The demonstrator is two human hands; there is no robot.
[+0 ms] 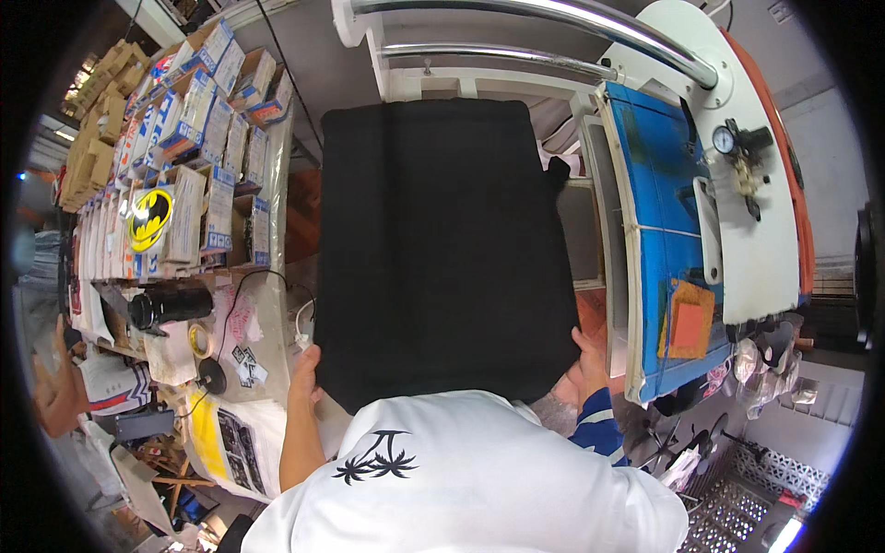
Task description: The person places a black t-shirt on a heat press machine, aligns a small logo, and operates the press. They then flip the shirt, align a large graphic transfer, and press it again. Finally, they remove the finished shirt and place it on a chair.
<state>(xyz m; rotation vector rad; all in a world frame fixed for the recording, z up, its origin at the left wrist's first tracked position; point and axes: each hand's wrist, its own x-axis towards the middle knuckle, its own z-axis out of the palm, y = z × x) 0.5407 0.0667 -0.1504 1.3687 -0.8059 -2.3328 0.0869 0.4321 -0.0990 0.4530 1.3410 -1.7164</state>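
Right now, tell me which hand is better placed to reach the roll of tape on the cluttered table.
Left, probably. The left hand grips the black sheet's lower left corner, close to the roll of tape. The right hand holds the opposite corner, beside the blue machine panel.

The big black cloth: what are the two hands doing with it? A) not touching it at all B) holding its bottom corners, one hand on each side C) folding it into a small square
B: the left hand grips the black cloth at its lower left corner and the right hand grips its lower right corner, with the cloth spread flat.
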